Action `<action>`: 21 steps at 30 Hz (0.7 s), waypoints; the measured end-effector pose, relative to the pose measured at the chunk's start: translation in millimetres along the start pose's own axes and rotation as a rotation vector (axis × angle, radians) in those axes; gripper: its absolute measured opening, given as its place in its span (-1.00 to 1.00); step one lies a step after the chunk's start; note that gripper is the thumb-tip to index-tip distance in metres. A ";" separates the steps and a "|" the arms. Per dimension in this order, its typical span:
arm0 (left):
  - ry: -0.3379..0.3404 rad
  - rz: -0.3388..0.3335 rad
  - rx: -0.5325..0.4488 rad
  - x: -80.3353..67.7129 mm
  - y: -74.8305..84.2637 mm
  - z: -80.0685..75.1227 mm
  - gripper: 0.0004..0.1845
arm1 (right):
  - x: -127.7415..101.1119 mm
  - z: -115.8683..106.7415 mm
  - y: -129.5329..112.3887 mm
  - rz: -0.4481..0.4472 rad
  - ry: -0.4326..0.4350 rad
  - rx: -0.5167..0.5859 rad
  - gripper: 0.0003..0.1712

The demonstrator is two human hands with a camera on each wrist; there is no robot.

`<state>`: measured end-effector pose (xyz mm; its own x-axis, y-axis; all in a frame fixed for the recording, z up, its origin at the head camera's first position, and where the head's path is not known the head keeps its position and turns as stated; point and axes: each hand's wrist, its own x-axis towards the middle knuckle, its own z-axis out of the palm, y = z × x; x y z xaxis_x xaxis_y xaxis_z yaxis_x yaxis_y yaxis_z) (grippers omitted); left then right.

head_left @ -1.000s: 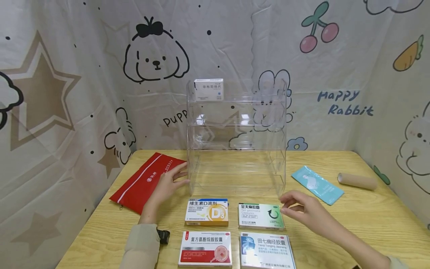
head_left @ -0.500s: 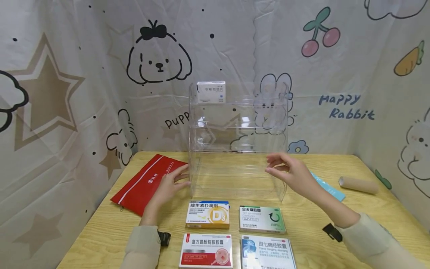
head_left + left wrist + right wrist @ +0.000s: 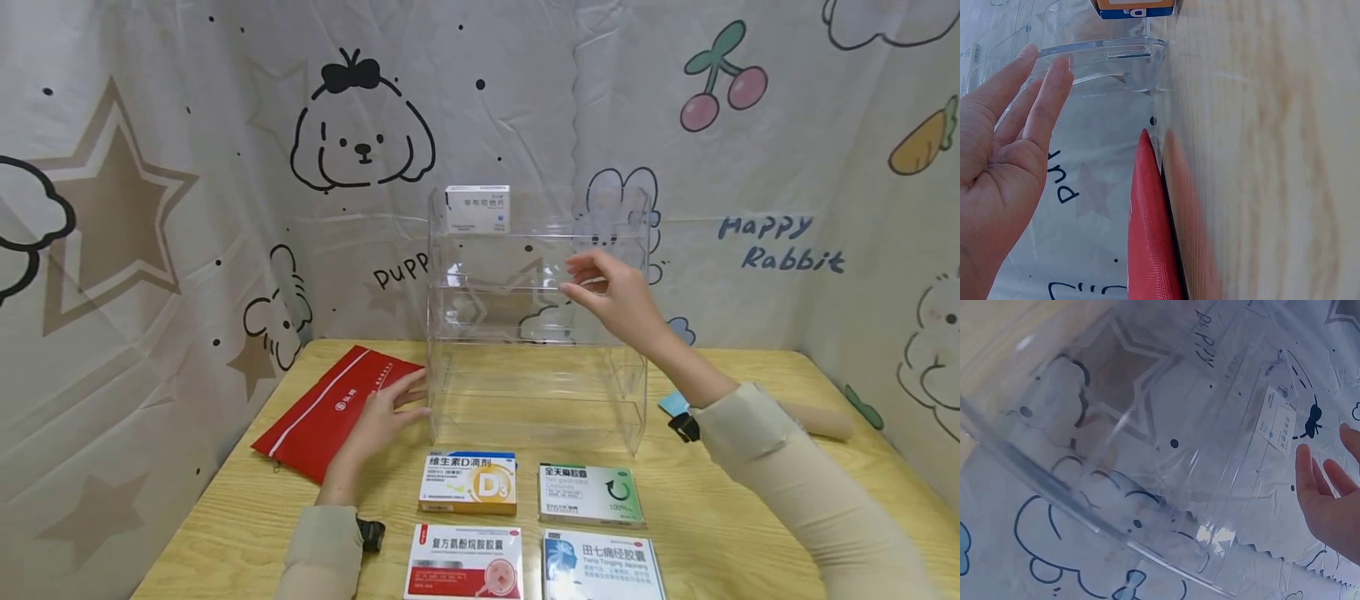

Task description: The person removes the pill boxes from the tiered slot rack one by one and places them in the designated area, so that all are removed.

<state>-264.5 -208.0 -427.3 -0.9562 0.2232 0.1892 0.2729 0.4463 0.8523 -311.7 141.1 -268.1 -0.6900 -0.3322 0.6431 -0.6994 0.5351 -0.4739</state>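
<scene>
A clear acrylic tiered rack (image 3: 525, 340) stands on the table, with a white medicine box (image 3: 477, 210) at the left of its top tier. My left hand (image 3: 381, 415) is at the rack's left side, its fingers extended and at or against the side panel. In front of the upper tiers hovers my right hand (image 3: 617, 296), fingers loosely bent and holding nothing. Before the rack lie a vitamin D box (image 3: 467, 483), a green-and-white capsule box (image 3: 590, 493), a red-and-white capsule box (image 3: 465, 564) and a blue-and-white capsule box (image 3: 603, 568).
A red zip pouch (image 3: 341, 408) lies left of the rack, partly behind my left hand. To the right are a blue packet (image 3: 672, 404) and a cardboard tube (image 3: 821, 419), both partly covered by my right arm. A printed curtain (image 3: 517, 108) surrounds the table.
My right hand has risen from beside the green-and-white capsule box to the rack's upper tiers. My left hand stays at the rack's side. The head view has shifted slightly.
</scene>
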 end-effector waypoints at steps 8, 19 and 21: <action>0.008 -0.001 0.009 -1.3 1.6 -0.6 -0.29 | 43.4 9.7 -7.8 -0.012 0.001 -0.040 -0.55; 0.012 0.010 0.019 0.0 -2.9 0.1 -0.31 | 92.5 27.3 -10.4 0.032 -0.027 -0.093 -0.46; 0.010 0.006 0.017 -0.1 -2.1 0.6 -0.30 | 100.3 29.6 -10.1 0.047 -0.038 -0.108 -0.44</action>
<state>-264.9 -208.5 -429.5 -0.9556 0.2169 0.1994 0.2802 0.4596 0.8427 -379.4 79.4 -216.7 -0.7297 -0.3324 0.5976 -0.6431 0.6305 -0.4346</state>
